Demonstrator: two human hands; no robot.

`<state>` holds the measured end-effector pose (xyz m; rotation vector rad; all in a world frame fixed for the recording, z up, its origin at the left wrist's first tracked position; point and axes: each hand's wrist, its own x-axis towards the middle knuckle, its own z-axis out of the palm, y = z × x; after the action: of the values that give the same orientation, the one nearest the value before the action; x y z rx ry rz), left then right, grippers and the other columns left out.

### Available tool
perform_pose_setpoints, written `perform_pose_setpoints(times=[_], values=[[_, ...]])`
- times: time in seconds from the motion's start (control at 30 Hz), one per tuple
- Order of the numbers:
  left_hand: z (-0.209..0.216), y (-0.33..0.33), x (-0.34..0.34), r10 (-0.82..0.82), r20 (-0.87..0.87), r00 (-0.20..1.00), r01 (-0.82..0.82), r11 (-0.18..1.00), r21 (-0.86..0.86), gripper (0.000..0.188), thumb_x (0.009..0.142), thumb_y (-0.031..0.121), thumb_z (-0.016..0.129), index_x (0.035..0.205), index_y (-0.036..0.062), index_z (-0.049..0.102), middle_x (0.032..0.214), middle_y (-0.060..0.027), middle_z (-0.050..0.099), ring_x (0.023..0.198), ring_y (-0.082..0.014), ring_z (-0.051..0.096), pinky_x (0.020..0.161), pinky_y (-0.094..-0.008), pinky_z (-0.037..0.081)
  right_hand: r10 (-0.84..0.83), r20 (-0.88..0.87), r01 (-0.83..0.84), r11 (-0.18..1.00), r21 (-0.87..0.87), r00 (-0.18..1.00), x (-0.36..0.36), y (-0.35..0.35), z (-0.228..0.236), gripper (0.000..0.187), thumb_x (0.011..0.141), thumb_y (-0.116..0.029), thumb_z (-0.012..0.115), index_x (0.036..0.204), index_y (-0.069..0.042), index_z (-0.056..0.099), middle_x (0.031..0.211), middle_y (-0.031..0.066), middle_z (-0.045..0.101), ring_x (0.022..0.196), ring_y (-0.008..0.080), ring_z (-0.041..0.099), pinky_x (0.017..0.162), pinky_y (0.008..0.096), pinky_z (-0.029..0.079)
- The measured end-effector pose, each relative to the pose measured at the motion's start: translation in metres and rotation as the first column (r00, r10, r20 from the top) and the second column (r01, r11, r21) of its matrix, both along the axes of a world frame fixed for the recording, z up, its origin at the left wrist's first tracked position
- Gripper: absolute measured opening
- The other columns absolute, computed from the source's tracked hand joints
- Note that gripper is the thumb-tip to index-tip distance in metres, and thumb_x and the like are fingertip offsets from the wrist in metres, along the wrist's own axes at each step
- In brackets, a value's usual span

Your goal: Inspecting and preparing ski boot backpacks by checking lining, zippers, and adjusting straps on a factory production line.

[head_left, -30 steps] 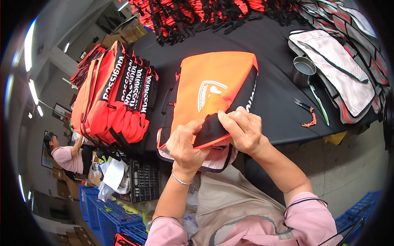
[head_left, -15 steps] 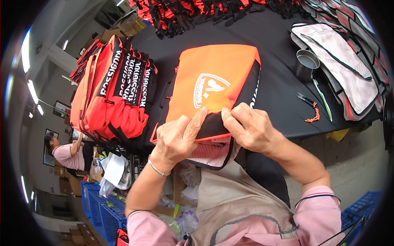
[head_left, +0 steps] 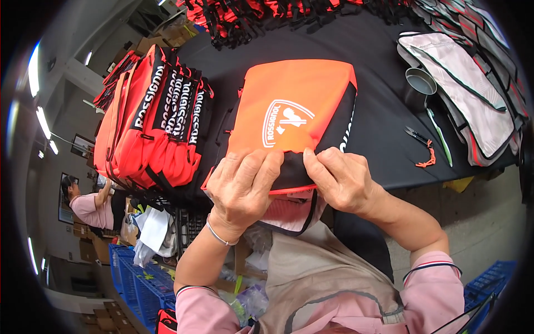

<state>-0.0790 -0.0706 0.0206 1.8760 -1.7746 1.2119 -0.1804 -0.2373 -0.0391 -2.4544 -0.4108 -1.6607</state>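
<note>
Head view: nearest, a beige apron (head_left: pixel 334 267) is being worn over a pink short-sleeved top (head_left: pixel 206 312), and a thin bracelet (head_left: pixel 218 232) is being worn on the left wrist. Just beyond, an orange and black bag (head_left: pixel 295 89) is being held at the near edge of the black surface (head_left: pixel 384 139), its orange face turned up and its far end lying flat. Black cloth along the near border of the orange face is being pinched by the grip of the left hand (head_left: pixel 245 186), and the same border is being pinched by the grip of the right hand (head_left: pixel 342 181), a short gap being left between the two. Below them, a red-edged seam is being shown, with pale pink lining (head_left: pixel 286 211) hanging under it.

To the right, a pair of small snips (head_left: pixel 416 134) with an orange cord (head_left: pixel 427 156), a green-and-white stick-like tool (head_left: pixel 442 139) and a metal cup (head_left: pixel 414 100) are being carried by the surface, beside pale panels (head_left: pixel 461 94) edged in black. To the left, a stack of red bags (head_left: pixel 139 117) is being supported. At the far side, red pieces with black straps (head_left: pixel 228 22) are being kept heaped. Farther left, another person (head_left: pixel 89 206) in pink is being seen beside cartons (head_left: pixel 86 250).
</note>
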Motion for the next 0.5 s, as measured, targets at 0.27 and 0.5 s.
perform_pose_setpoints(times=[0.27, 0.5], values=[[-0.006, 0.011, 0.012, -0.05, -0.065, 0.997, 0.054, 0.997, 0.057, 0.047, 0.066, 0.0, 0.067, 0.112, -0.002, 0.069, 0.084, -0.0089, 0.068, 0.064, -0.0182, 0.064, 0.052, -0.0285, 0.05, 0.009, 0.009, -0.009, 1.0, -0.026, 1.0, 0.001, -0.002, 0.001, 0.028, 0.063, -0.002, 0.067, 0.09, 0.004, 0.065, 0.073, 0.0038, 0.051, 0.057, 0.0112, 0.053, 0.043, 0.0226, 0.042], [-0.035, 0.025, -0.004, -0.025, -0.117, 0.993, 0.025, 1.0, -0.002, 0.053, 0.06, 0.0, 0.062, 0.113, -0.0037, 0.069, 0.083, -0.0106, 0.067, 0.059, -0.0187, 0.061, 0.05, -0.0287, 0.048, 0.053, 0.087, -0.058, 0.997, 0.056, 0.995, -0.004, 0.0, -0.027, 0.032, 0.066, -0.003, 0.07, 0.098, 0.002, 0.067, 0.078, 0.0046, 0.054, 0.055, 0.014, 0.054, 0.045, 0.0263, 0.041]])
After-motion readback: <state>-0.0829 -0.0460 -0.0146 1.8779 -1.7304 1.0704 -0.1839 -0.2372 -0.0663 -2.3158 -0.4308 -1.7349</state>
